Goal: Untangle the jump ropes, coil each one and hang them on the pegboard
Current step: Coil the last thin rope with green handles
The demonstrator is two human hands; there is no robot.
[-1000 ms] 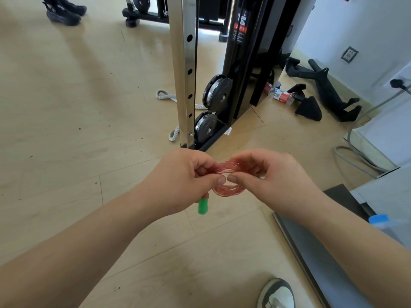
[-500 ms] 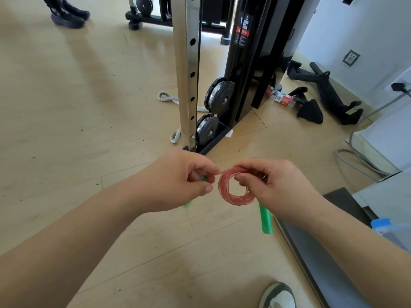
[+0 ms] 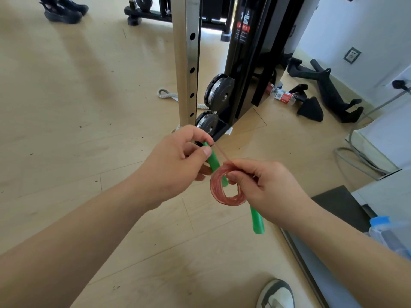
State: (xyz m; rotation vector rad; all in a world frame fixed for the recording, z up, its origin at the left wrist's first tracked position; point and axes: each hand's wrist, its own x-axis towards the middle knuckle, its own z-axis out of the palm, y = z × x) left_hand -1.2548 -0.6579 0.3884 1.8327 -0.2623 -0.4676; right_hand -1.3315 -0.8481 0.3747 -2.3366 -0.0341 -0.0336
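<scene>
— Nearest the lens?
— Saw the toe of a grey-and-white shoe point(image 3: 275, 294) at the bottom edge, planted on the pale wooden floor point(image 3: 66, 112).
— And just above?
— Found two bare forearms reaching in. Saw the right hand point(image 3: 269, 187) curled, pinching the red coil point(image 3: 230, 200) of jump rope between thumb and fingers, up in the air over the floor. Noted one green handle point(image 3: 256, 221) hanging below that hand.
— The other hand?
— Sat just beside, a touch farther out. Saw the left hand point(image 3: 175, 165) curled as well, thumb and fingers gripping the second green handle point(image 3: 213, 161), tilted, with the lower end tucked behind the coil. Traced a loose red strand point(image 3: 222, 154) from the top of that handle across to the right hand.
— Off to the right?
— Spotted a dark mat point(image 3: 335, 201) and a clear container point(image 3: 389, 234) with a blue lid at the frame's edge.
— Farther back?
— Made out a steel upright point(image 3: 183, 63) with a row of holes, black pulleys point(image 3: 219, 92) just beside, a white rope point(image 3: 165, 95) on the floor behind. Beyond, near the wall: a plastic bottle point(image 3: 281, 96) lying down, black bar attachments point(image 3: 327, 90), a grey cable point(image 3: 353, 155). Up on the wall, a socket point(image 3: 352, 55). Farthest of all, top left, a pair of black shoes point(image 3: 64, 12).
</scene>
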